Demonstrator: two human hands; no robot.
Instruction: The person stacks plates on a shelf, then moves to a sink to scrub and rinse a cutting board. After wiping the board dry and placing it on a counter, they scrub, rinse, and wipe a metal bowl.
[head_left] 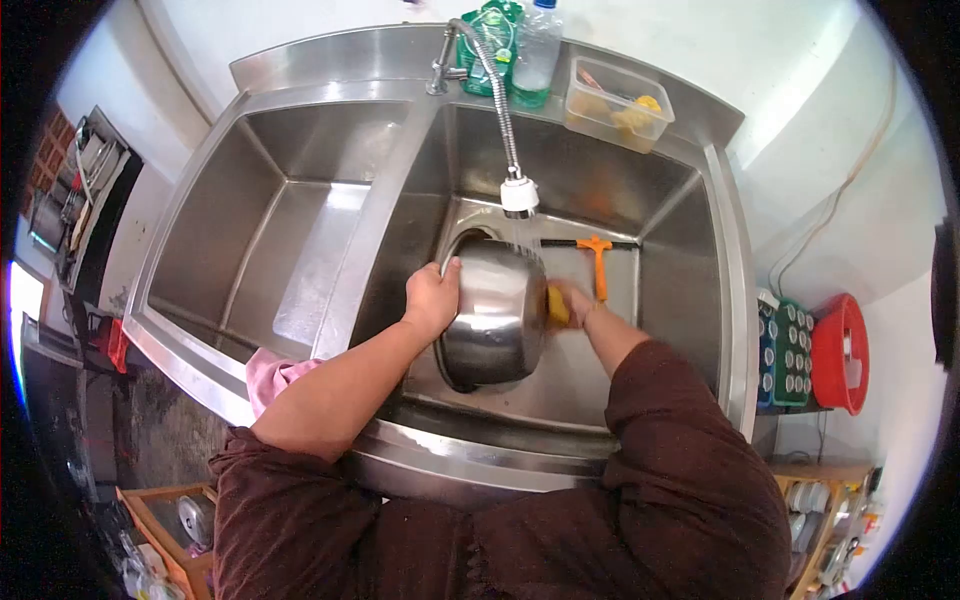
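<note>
A shiny metal pot (492,325) is tilted on its side in the right basin, under water running from the white faucet head (519,197). My left hand (433,298) grips its rim on the left, fingers wrapped over the edge. At the pot's base on the right, my right hand (572,305) is closed on a yellow sponge (556,303) pressed to the metal; that hand is slightly blurred. An orange-handled squeegee (598,265) lies behind it at the back of the basin floor.
The left basin (250,230) lies beyond a metal divider. A pink cloth (272,378) hangs over the front edge. Behind the faucet stand a green pouch (488,50), a bottle (538,55) and a plastic tub (618,105). A red basket (840,355) is at right.
</note>
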